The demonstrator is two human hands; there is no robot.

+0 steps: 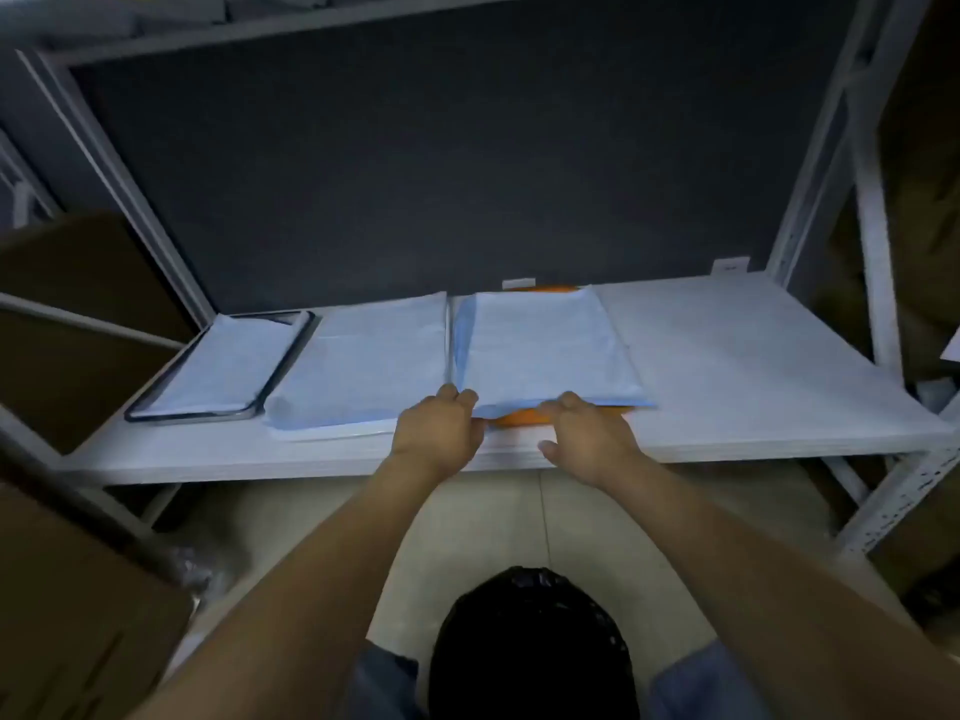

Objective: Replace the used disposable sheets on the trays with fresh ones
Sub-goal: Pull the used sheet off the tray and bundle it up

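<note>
The blue sheet (pixel 545 345) covers the orange tray (pixel 519 418) on the shelf (pixel 753 356). The left hand (pixel 441 428) pinches its near-left corner, and the right hand (pixel 587 439) lays bent fingers on the near edge; whether it grips I cannot tell. The thin sheet probably wants both near corners moved together, evenly and low, so it stays square and neither creases nor drags the tray.

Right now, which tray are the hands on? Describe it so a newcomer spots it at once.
On the white shelf, three blue-covered spots lie in a row; take the rightmost, where the left hand and right hand meet its near edge. Unlike the metal tray at far left, this orange tray peeks out under its blue sheet.
</note>
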